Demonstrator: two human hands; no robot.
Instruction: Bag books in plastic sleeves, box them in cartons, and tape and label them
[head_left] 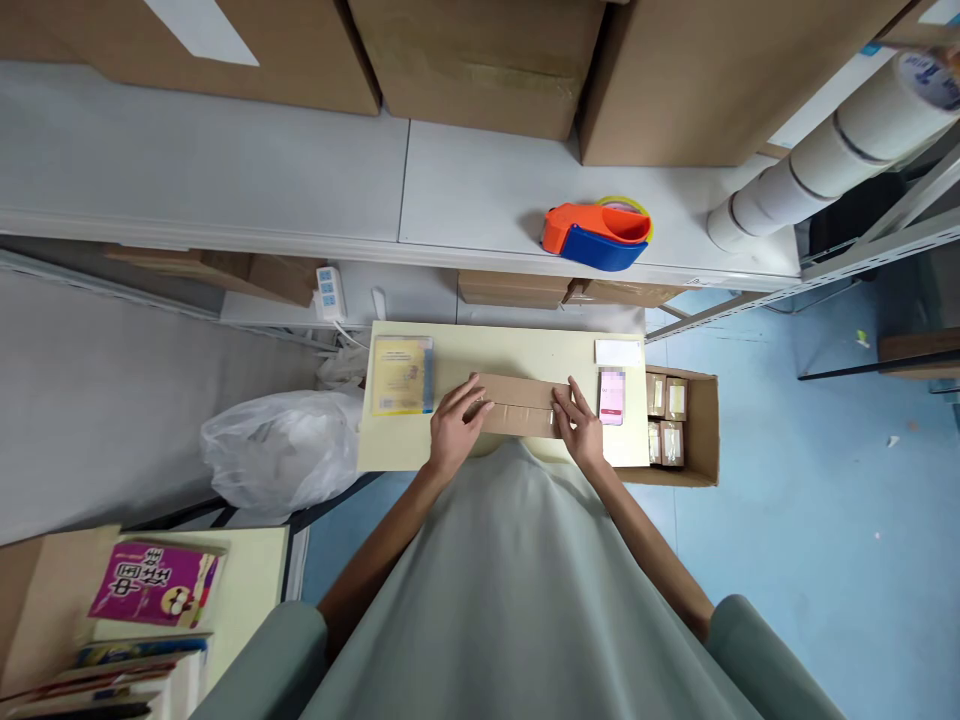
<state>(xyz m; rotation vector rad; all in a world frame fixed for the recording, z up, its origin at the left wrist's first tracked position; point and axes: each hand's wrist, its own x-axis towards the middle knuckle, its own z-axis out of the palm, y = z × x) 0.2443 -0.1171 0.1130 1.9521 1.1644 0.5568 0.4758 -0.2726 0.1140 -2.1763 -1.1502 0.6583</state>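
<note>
A small brown cardboard box [517, 405] lies on the cream table [517, 350] close to my body, with shiny clear tape along its middle seam. At the box's left end, my left hand [454, 420] grips it with curled fingers. My right hand [577, 420] holds the right end, fingers bent over the edge. Left of the box rests a yellow book [403, 375] that looks wrapped in clear plastic. Beyond my right hand are a phone [611, 397] with a lit pink screen and a white slip [618, 352].
An open carton [702, 430] holding several small taped boxes stands right of the table. An orange and blue tape dispenser [596, 235] sits on the shelf [480, 190] above, near white rolls [817, 170]. A plastic bag [281, 450] and a purple book [156, 583] are to the left.
</note>
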